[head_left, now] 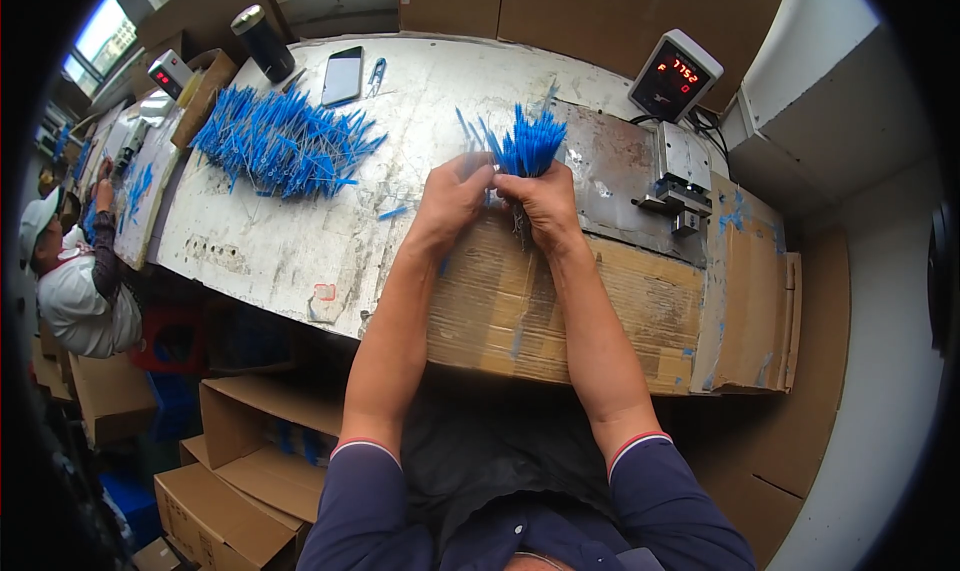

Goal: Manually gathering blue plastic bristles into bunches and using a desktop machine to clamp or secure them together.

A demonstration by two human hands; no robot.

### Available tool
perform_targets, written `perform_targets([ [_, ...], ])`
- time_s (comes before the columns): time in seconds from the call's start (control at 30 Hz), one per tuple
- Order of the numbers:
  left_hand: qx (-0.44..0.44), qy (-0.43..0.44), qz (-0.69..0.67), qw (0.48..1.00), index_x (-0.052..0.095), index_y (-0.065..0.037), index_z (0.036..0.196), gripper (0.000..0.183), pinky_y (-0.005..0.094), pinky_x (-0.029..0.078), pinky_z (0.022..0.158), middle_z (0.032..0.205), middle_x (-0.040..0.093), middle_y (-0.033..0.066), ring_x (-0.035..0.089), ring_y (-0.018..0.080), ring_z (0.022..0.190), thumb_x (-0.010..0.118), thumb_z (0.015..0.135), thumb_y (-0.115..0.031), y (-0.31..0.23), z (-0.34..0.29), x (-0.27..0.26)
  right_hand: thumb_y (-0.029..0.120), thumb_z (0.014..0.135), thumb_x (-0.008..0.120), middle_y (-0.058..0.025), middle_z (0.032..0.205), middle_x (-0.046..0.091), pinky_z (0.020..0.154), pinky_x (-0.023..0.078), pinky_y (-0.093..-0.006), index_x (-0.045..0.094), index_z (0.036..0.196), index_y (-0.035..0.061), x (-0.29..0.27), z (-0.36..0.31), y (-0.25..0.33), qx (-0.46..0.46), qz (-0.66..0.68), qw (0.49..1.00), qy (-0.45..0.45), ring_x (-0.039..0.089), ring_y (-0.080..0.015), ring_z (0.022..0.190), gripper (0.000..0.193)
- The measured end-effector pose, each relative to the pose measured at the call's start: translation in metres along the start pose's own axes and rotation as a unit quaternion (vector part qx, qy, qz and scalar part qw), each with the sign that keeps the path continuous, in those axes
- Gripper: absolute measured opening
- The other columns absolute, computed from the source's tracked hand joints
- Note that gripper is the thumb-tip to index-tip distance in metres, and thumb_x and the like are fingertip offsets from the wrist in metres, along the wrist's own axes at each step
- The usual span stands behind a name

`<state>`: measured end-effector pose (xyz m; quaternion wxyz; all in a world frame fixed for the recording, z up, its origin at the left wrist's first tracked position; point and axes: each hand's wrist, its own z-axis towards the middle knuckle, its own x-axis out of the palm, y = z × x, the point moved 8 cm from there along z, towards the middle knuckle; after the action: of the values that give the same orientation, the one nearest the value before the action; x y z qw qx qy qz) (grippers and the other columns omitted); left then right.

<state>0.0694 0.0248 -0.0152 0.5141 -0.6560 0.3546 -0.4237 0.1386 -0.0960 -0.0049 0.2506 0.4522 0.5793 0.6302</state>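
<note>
Way off to the left of both hands there's another person (75,281) in a white cap working at the next bench. Closer in, still left of the hands, a big loose pile of blue ties (280,141) is spread on the worn white worktable (270,241), with a phone (342,75) and a dark cylinder flask (264,41) lying beyond it.

The left hand (452,196) and right hand (543,199) are pressed right up against each other, both curled tight around one bundle of blue ties (525,141), which fans out above the fingers. Under the wrists is a sheet of cardboard (560,301).

Right of the hands: a small metal machine (683,176), and beyond it a counter display (674,75) with red digits.
</note>
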Motion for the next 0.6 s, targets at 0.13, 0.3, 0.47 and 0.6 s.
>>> perform_targets([
  [0.13, 0.006, -0.022, -0.074, 0.997, 0.061, 0.001, 0.125, 0.027, 0.0169, 0.032, 0.044, 0.082, 0.060, -0.0023, 0.041, 0.0004, 0.054, 0.061, 0.103, -0.013, -0.002, 0.003, -0.007, -0.005, 0.074, 0.075, -0.0038, 0.075, 0.067, 0.052, 0.049, -0.0279, 0.068, 0.087, 0.0018, -0.004, 0.006, -0.002, -0.020, -0.012, 1.000, -0.005, 0.061, -0.0131, 0.060, 0.016],
  [0.3, 0.041, -0.120, -0.131, 0.983, 0.060, 0.004, 0.124, 0.028, 0.0167, 0.034, 0.043, 0.086, 0.062, 0.0010, 0.044, 0.0017, 0.055, 0.061, 0.103, -0.014, 0.002, 0.007, -0.036, -0.006, 0.073, 0.071, -0.0036, 0.073, 0.065, 0.053, 0.049, -0.0286, 0.065, 0.082, 0.0020, -0.004, 0.006, -0.007, 0.014, -0.008, 1.000, -0.010, 0.060, -0.0140, 0.059, 0.014],
  [0.47, 0.027, -0.106, -0.123, 0.986, 0.063, 0.003, 0.121, 0.028, 0.0171, 0.032, 0.040, 0.086, 0.063, 0.0000, 0.043, 0.0013, 0.054, 0.065, 0.101, -0.017, 0.002, 0.008, -0.041, -0.006, 0.073, 0.068, -0.0046, 0.077, 0.065, 0.053, 0.049, -0.0287, 0.065, 0.083, 0.0002, -0.007, 0.003, 0.002, -0.008, 0.064, 0.997, -0.041, 0.062, -0.0138, 0.063, 0.012],
  [0.6, -0.022, -0.008, -0.056, 0.998, 0.067, -0.001, 0.117, 0.026, 0.0164, 0.029, 0.041, 0.081, 0.063, -0.0027, 0.041, 0.0001, 0.053, 0.068, 0.098, -0.019, 0.000, 0.001, -0.010, -0.005, 0.076, 0.067, -0.0039, 0.076, 0.066, 0.057, 0.051, -0.0295, 0.066, 0.085, 0.0011, -0.017, 0.005, 0.008, -0.093, 0.031, 0.994, -0.055, 0.063, -0.0137, 0.065, 0.011],
])
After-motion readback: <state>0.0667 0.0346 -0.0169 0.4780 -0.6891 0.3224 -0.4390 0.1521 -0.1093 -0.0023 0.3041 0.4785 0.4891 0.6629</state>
